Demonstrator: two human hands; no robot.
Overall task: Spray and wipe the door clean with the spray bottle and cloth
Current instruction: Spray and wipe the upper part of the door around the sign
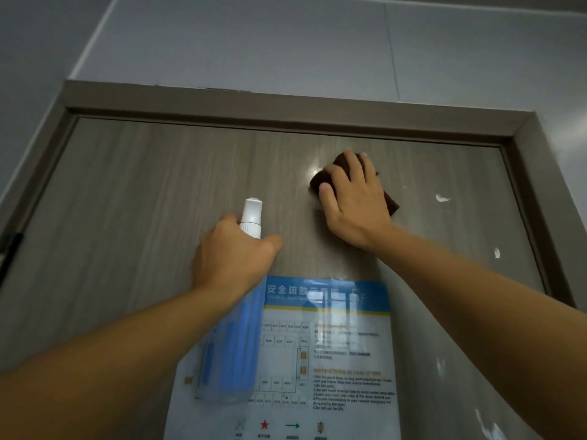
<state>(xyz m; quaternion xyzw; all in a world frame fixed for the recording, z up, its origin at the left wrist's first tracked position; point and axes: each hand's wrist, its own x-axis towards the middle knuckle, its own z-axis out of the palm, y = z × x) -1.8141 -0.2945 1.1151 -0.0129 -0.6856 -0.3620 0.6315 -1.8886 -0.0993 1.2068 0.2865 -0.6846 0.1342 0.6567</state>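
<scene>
Two hands are in view. The right hand (352, 198), right of frame centre, lies flat with fingers spread and straight, pressing one brown cloth (389, 203) against the door (143, 192); cloth corners show past the fingertips and at the hand's lower right. The left hand (233, 252), at centre, is curled around the neck of one spray bottle (236, 341). The bottle's white nozzle (251, 214) rises above the knuckles; its clear body with blue liquid hangs below the wrist, overlapping the left edge of one laminated evacuation notice (333, 360) fixed to the door at lower centre.

The door is grey wood-grain. Three white smears (442, 197) are distinct on its right side, with fainter marks at lower right. Bare door surface extends left of both hands and above them to the top edge. One door frame (286, 109) borders the top and both sides. One dark hinge (11, 246) sits at the left edge. Grey wall panels (286, 42) fill the upper frame.
</scene>
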